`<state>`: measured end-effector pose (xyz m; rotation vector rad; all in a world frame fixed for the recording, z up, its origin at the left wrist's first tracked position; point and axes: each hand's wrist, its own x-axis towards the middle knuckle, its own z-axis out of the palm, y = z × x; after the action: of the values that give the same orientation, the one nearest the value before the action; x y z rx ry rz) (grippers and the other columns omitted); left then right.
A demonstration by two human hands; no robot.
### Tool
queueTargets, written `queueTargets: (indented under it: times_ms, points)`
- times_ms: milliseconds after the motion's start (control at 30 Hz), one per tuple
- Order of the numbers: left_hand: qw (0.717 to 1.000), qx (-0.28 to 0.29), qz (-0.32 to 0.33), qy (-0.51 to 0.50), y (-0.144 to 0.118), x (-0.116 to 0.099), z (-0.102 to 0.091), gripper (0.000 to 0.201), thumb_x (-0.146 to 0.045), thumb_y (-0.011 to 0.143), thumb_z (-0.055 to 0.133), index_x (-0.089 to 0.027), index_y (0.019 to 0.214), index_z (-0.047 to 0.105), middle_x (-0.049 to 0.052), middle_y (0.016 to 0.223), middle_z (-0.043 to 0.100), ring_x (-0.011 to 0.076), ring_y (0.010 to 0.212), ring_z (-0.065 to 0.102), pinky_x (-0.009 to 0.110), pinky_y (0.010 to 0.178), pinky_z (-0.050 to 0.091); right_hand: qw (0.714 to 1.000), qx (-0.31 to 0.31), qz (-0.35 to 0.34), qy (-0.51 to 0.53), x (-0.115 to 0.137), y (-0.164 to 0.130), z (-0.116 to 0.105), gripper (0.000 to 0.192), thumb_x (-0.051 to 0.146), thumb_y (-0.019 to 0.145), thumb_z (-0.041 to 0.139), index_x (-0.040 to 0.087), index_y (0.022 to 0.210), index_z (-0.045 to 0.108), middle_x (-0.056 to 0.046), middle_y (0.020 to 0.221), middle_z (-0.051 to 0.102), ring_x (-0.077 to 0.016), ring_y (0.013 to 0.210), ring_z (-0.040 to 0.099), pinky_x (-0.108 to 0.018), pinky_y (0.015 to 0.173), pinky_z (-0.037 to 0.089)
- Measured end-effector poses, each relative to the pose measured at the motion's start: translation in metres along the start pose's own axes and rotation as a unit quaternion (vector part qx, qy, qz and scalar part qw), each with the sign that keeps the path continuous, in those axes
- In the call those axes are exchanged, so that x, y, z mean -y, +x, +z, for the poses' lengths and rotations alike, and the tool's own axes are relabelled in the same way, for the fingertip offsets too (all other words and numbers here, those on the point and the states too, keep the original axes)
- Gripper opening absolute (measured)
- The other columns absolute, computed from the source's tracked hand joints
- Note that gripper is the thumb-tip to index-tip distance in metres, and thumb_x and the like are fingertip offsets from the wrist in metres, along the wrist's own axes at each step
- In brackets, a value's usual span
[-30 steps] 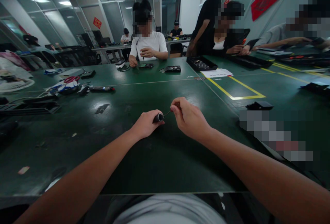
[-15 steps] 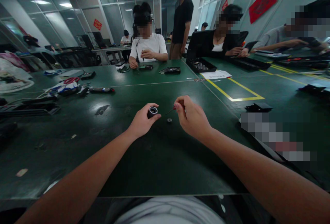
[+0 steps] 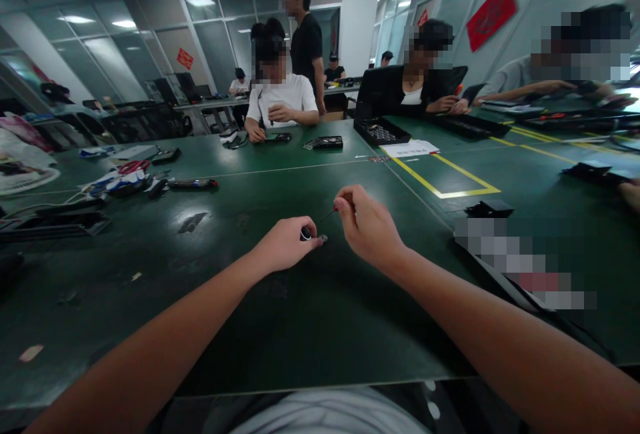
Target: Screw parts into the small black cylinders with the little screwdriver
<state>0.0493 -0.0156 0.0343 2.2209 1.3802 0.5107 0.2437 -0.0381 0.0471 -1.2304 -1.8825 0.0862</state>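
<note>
My left hand (image 3: pixel 286 243) is closed around a small black cylindrical part (image 3: pixel 305 233), held low against the green table (image 3: pixel 310 314). Its fingertips touch a tiny round metal piece (image 3: pixel 323 239) lying on the table. My right hand (image 3: pixel 367 224) hovers just right of it, pinching a thin tool (image 3: pixel 329 214) with a red end, its tip pointing left toward the cylinder. Most of the cylinder is hidden by my fingers.
Scissors, cables and black tools (image 3: pixel 131 177) lie at the left. A black tray (image 3: pixel 381 132) and a white sheet (image 3: pixel 410 148) sit beyond a yellow taped rectangle (image 3: pixel 450 181). A small black box (image 3: pixel 487 209) lies at the right. Several people work at the far side.
My left hand lowered the black cylinder to the table, beside the small metal piece that appeared there half a second ago. The right hand kept the thin tool. A standing person walked left.
</note>
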Motion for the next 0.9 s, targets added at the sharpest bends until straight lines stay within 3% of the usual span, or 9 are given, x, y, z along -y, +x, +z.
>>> queueTargets:
  times_ms: [100,200,300,500,633,700,767,833,900]
  points:
    - [0.999,0.026,0.011,0.022,0.010,0.001,0.011,0.012,-0.031,0.083,0.071,-0.023,0.092,0.072,0.006,0.093,0.071,0.0259,0.085,0.065,0.035,0.071,0.045,1.000,0.000,0.001,0.003,-0.001,0.000,0.000,0.019,0.032,0.102,0.038,0.019,0.101,0.052,-0.006,0.082,0.065,-0.0207,0.073,0.063,-0.033,0.066,0.042]
    - [0.996,0.045,0.015,0.070,0.019,0.002,0.018,0.025,-0.032,0.085,0.069,-0.024,0.108,0.072,0.008,0.102,0.072,0.0277,0.090,0.066,0.036,0.075,0.047,1.000,-0.001,-0.001,0.003,-0.002,0.000,0.001,0.019,0.032,0.102,0.038,0.020,0.101,0.052,-0.006,0.083,0.066,-0.0208,0.075,0.064,-0.032,0.067,0.043]
    - [0.989,0.083,0.021,0.120,0.023,0.000,0.018,0.025,-0.035,0.087,0.066,-0.024,0.108,0.072,0.008,0.106,0.072,0.0267,0.094,0.067,0.036,0.079,0.048,1.000,-0.002,0.000,-0.001,-0.003,0.001,0.001,0.019,0.032,0.102,0.038,0.020,0.101,0.052,-0.005,0.083,0.066,-0.0205,0.076,0.064,-0.032,0.068,0.043]
    - [0.992,0.090,-0.017,0.082,0.015,0.003,-0.001,0.028,-0.039,0.086,0.065,-0.022,0.107,0.073,0.007,0.108,0.073,0.0243,0.097,0.067,0.033,0.083,0.049,1.000,0.001,0.011,0.002,-0.001,0.001,0.000,0.018,0.030,0.102,0.039,0.019,0.102,0.053,-0.005,0.084,0.067,-0.0202,0.076,0.064,-0.032,0.068,0.043]
    - [0.992,0.091,-0.079,-0.023,0.001,0.025,-0.025,0.036,-0.040,0.084,0.064,-0.019,0.111,0.074,0.007,0.095,0.074,0.0190,0.070,0.066,0.032,0.070,0.048,1.000,0.017,0.017,0.004,-0.001,0.001,0.000,0.017,0.030,0.102,0.041,0.019,0.102,0.054,-0.004,0.083,0.066,-0.0196,0.075,0.063,-0.031,0.068,0.042]
    - [0.987,0.069,-0.122,-0.081,-0.008,0.041,-0.038,0.039,-0.042,0.081,0.066,-0.018,0.111,0.074,0.005,0.077,0.071,0.0178,0.062,0.062,0.029,0.062,0.044,0.999,0.027,0.019,0.008,-0.001,0.000,0.000,0.017,0.030,0.102,0.041,0.019,0.102,0.054,-0.004,0.082,0.065,-0.0188,0.073,0.062,-0.031,0.068,0.042]
    - [0.973,0.026,-0.169,-0.158,-0.020,0.058,-0.053,0.038,-0.039,0.080,0.066,-0.018,0.111,0.074,0.005,0.077,0.069,0.0159,0.061,0.057,0.026,0.055,0.038,0.999,0.037,0.022,0.013,-0.001,0.000,0.001,0.018,0.031,0.103,0.041,0.019,0.103,0.054,-0.004,0.082,0.065,-0.0182,0.073,0.061,-0.031,0.067,0.042]
    - [0.941,-0.035,-0.211,-0.262,-0.033,0.075,-0.069,0.034,-0.034,0.081,0.063,-0.016,0.109,0.073,0.006,0.088,0.068,0.0127,0.060,0.052,0.024,0.051,0.032,0.999,0.045,0.025,0.015,-0.001,0.000,0.002,0.018,0.031,0.103,0.041,0.019,0.104,0.055,-0.003,0.082,0.065,-0.0179,0.072,0.060,-0.031,0.067,0.041]
    - [0.895,-0.113,-0.251,-0.350,-0.047,0.093,-0.087,0.029,-0.027,0.081,0.062,-0.014,0.106,0.071,0.004,0.086,0.063,0.0116,0.059,0.049,0.023,0.049,0.031,0.998,0.050,0.027,0.014,-0.002,0.000,0.002,0.018,0.030,0.103,0.041,0.019,0.104,0.055,-0.004,0.083,0.065,-0.0178,0.072,0.060,-0.031,0.067,0.041]
